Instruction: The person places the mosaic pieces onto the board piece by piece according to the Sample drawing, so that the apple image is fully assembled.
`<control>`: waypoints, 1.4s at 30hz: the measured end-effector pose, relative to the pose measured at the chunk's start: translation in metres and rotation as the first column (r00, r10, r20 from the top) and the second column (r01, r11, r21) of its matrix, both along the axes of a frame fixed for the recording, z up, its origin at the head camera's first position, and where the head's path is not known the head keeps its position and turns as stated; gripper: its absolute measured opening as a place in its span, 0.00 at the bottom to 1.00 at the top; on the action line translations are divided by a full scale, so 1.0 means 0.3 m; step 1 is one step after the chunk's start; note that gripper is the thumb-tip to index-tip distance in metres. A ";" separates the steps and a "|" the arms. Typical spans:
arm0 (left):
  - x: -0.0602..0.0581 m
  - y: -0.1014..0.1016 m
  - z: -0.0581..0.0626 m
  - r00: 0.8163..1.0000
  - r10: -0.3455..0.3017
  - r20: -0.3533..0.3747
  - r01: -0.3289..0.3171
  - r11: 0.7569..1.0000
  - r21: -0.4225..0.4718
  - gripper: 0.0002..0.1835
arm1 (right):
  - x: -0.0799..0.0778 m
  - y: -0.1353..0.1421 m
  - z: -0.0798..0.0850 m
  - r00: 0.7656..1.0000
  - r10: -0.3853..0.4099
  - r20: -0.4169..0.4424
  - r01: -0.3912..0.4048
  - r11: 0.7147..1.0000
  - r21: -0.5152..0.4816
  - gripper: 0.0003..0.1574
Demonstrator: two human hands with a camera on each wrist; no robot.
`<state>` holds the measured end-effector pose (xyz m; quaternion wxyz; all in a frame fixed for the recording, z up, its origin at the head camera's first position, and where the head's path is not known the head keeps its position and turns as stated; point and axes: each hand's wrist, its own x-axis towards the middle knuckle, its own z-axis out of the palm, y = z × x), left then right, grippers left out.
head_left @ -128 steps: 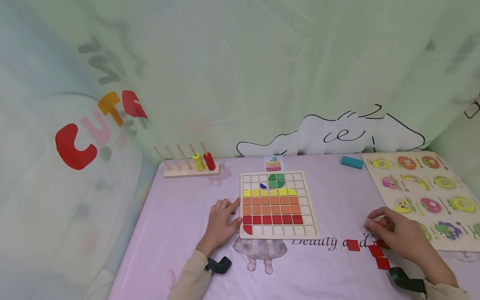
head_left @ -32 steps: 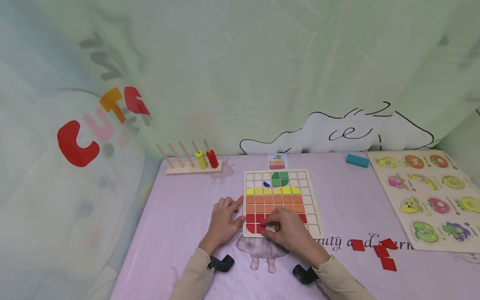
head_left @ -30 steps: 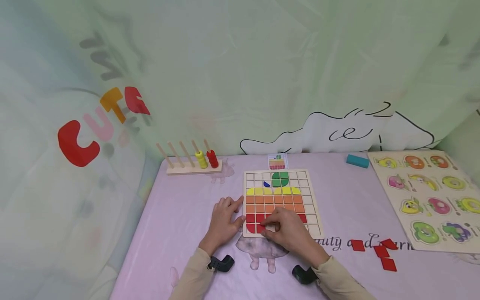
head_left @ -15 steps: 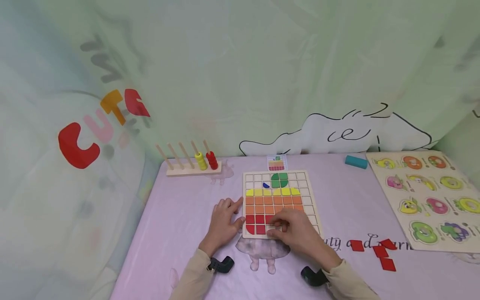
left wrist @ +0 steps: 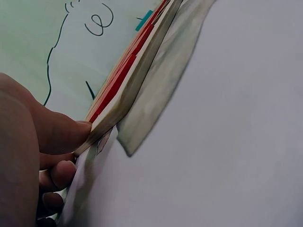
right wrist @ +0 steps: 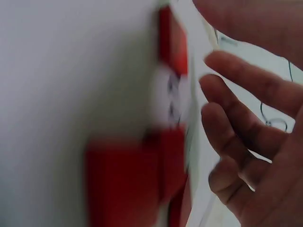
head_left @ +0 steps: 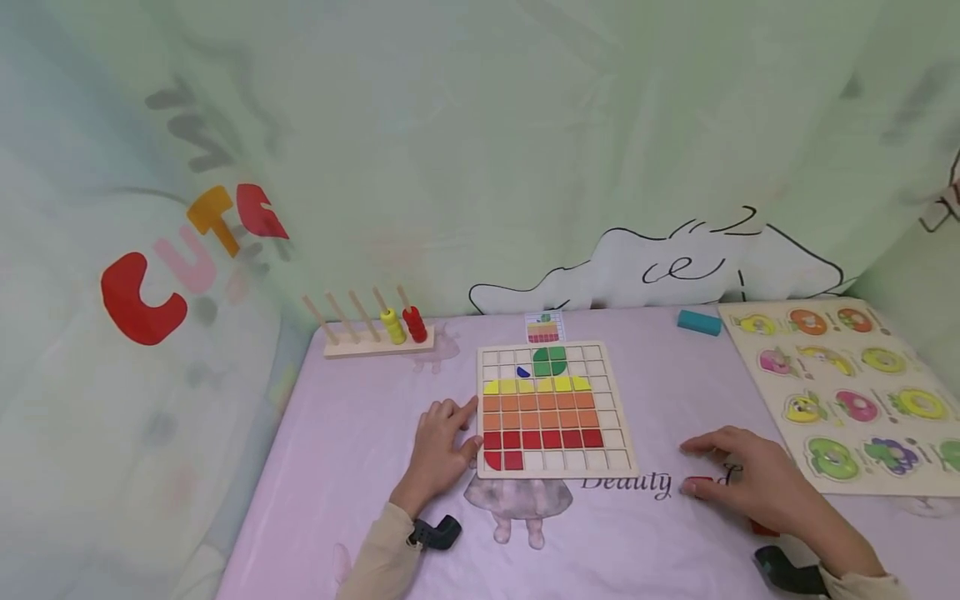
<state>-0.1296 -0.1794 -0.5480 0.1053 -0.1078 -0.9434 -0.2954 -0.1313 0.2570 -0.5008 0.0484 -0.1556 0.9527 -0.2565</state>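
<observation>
My left hand [head_left: 437, 446] rests at the left edge of a wooden grid board [head_left: 613, 419], its thumb and index fingertip against the rim. The left wrist view shows the thumb [left wrist: 64, 132] at the board's corner. Green, blue, yellow, orange and red pieces fill part of the grid. In its bottom row a red square tile [head_left: 513, 460] lies beside a red quarter-round piece [head_left: 493, 460]. Over loose red square tiles [right wrist: 123, 184] at the right hovers my right hand [head_left: 761, 479], thumb and fingers spread, holding nothing. It mostly hides those tiles in the head view.
Behind the board lies a small pattern card [head_left: 543, 327]. A peg counter [head_left: 378, 342] with yellow and red beads stands at the back left. At the right are a teal block [head_left: 699, 322] and a fruit puzzle board [head_left: 795, 383].
My right hand brought a red square tile to the bottom row and let go of it there. It then moved right, back to the loose tiles. The left hand stayed at the board's edge.
</observation>
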 end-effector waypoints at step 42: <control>0.004 -0.001 0.008 1.000 -0.004 0.026 0.004 1.000 -0.002 0.32 | -0.013 -0.331 -0.053 0.989 -0.148 0.004 0.120 0.790 -0.601 0.21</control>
